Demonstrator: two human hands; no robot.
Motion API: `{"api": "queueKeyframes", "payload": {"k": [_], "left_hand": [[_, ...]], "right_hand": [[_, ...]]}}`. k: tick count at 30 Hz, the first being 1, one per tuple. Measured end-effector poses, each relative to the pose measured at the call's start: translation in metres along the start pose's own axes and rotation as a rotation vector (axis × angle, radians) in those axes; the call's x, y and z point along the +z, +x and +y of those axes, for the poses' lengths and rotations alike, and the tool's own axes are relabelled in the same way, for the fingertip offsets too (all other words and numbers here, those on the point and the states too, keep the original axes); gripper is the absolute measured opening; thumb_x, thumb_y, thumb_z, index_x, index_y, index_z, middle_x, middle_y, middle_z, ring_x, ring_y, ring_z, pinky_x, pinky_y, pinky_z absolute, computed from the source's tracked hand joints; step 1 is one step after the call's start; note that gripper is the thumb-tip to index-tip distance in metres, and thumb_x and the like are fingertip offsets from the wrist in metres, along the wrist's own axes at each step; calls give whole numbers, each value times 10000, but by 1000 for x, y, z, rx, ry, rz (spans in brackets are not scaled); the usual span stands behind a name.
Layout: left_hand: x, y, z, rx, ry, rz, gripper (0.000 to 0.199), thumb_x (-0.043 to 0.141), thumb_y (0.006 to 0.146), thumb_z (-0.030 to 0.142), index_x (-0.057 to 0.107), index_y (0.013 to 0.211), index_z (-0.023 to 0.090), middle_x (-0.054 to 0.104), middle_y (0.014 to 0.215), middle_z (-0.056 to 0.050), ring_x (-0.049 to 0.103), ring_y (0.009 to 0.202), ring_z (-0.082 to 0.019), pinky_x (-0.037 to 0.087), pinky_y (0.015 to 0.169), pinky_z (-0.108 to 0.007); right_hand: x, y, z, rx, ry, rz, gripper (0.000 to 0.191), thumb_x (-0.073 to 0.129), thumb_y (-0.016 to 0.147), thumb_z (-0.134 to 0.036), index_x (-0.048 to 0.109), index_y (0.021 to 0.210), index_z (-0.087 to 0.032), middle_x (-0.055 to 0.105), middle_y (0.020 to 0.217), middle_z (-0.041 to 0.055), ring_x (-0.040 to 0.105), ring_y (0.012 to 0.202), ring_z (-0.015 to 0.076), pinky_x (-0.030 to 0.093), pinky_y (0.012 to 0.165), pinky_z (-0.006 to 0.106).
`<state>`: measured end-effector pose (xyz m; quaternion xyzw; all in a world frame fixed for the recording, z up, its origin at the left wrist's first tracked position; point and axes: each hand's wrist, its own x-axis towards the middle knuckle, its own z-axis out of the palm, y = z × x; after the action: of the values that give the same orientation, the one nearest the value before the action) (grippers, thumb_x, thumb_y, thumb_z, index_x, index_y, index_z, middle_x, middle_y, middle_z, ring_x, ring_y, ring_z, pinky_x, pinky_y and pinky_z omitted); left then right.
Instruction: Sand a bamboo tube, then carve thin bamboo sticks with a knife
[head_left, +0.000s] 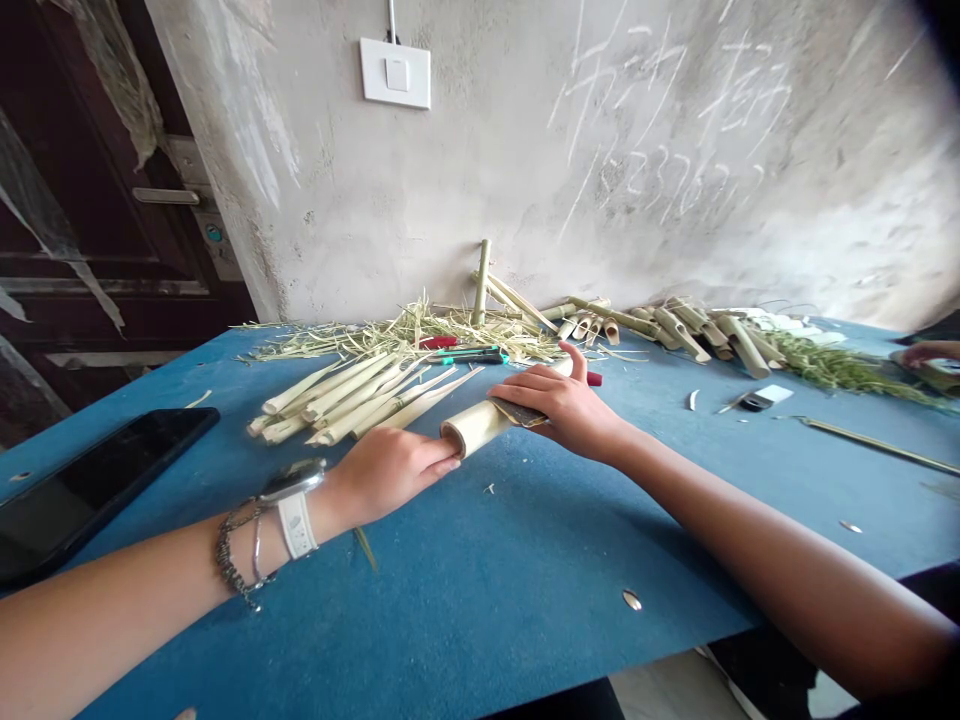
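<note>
From my end, the blue tabletop point(525, 600) spreads beneath the bamboo tube point(480, 428), and the pointed strips point(352, 395) beyond its left side look already trimmed; the tube itself — pale and stripped-looking — I judge partway smoothed, with rubbing left. I see the left hand point(390, 470) low at its near open end, fingers closed on the rim, and the right hand point(566, 405) arched over its farther part — one finger raised, the others clasping a dark sheet point(519, 412) against it.
</note>
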<state>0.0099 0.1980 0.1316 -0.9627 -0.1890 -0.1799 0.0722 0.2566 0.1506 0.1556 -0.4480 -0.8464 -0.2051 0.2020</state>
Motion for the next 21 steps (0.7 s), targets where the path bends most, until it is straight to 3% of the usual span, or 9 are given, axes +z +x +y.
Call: {"api": "queueKeyframes", "payload": {"k": [3,6,12,21], "left_hand": [[1,1,0,2,34,-95,297,396,922,325,631,807,184,683,687,-5,628,590,-159,280,498,-262],[1,2,0,49,38,-76,297,401,924,318,631,782,194,679,672,7,623,582,-143,282,497,-251],[-2,0,-4,68,21,29,382,330,941,368,644,800,202,660,678,24,603,620,-107,364,573,-222],[-4,0,2,-45,-103,318,223,519,861,340,642,770,177,607,582,30,527,517,-86,356,520,-196]], "right_hand": [[-4,2,-3,-31,-53,13,347,438,869,-119,548,1153,-285,651,1054,-7,566,978,163,-5,1040,478],[-7,3,-4,-42,-88,18,346,413,884,-114,565,1141,-289,660,1035,-5,576,961,168,-32,1032,504],[-4,1,1,-23,-30,-33,345,514,848,-158,548,1171,-274,654,1075,17,578,987,188,21,1037,523],[0,2,4,29,-8,-31,351,538,846,-217,521,1187,-297,640,1108,0,561,1023,192,42,1036,504]]}}
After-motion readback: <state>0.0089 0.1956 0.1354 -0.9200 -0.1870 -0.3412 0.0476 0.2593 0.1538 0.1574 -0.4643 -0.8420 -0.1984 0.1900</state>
